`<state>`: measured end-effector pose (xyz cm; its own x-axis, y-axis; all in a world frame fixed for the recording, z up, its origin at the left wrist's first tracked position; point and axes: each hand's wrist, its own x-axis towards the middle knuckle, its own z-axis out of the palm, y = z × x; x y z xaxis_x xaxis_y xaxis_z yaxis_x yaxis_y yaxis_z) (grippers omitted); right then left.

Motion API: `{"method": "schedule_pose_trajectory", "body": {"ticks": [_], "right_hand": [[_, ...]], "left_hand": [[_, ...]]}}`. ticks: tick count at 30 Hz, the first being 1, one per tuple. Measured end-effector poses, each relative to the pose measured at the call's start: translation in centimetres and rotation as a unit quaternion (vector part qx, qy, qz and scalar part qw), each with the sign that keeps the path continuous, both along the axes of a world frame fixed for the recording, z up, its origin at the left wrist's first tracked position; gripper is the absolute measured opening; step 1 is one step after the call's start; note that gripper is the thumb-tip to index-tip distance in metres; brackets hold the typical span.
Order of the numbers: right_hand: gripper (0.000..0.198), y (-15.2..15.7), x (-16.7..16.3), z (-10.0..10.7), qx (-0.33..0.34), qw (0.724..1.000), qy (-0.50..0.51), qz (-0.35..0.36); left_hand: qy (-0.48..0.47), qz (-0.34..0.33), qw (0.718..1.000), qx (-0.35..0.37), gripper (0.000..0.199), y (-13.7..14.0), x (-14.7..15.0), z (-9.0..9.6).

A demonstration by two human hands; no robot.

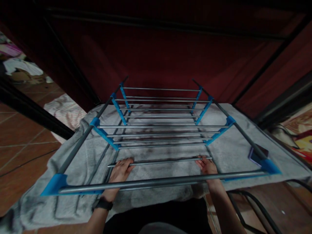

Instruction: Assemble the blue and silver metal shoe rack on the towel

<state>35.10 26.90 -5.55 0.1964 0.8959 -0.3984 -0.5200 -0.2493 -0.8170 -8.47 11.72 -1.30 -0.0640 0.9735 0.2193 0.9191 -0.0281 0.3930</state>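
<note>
A rack (168,179) of grey metal tubes with blue plastic joints lies on its side on a grey blanket. Inside its near section, both of my hands are on a loose thin metal tube (163,161). My left hand (122,169) is closed round the tube near its left end. Near the right end, my right hand (205,164) grips the same tube with its fingers. The rack's front tube passes above both my wrists. Close to my right side is a blue corner joint (270,166), and another blue corner joint (55,184) sits at the left.
The grey blanket (229,159) covers the floor beneath the rack. A phone (258,155) lies on it at the right, partly behind a side tube. Dark red panels (156,52) stand behind the rack. A striped cloth (67,112) and tiled floor (29,130) show at the left.
</note>
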Motion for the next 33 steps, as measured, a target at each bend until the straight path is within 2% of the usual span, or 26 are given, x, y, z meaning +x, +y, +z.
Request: {"method": "schedule_pose_trajectory", "body": {"ticks": [7,15,28,33], "right_hand": [[0.019,0.2,0.1,-0.2,-0.020,1.000,0.004,0.000],[0.027,0.1,0.1,-0.5,-0.013,1.000,0.018,-0.017],[0.023,0.1,0.3,-0.3,-0.025,1.000,0.004,0.004],[0.013,0.7,1.0,-0.4,-0.027,1.000,0.014,0.005]], "left_hand": [[0.004,0.004,1.000,0.016,0.028,-0.2,0.0,-0.2],[0.009,-0.010,1.000,0.007,0.035,0.0,0.0,0.1],[0.017,0.002,0.999,0.040,0.029,-0.1,0.2,0.1],[0.044,-0.019,0.999,0.022,0.030,0.0,0.3,0.8]]}}
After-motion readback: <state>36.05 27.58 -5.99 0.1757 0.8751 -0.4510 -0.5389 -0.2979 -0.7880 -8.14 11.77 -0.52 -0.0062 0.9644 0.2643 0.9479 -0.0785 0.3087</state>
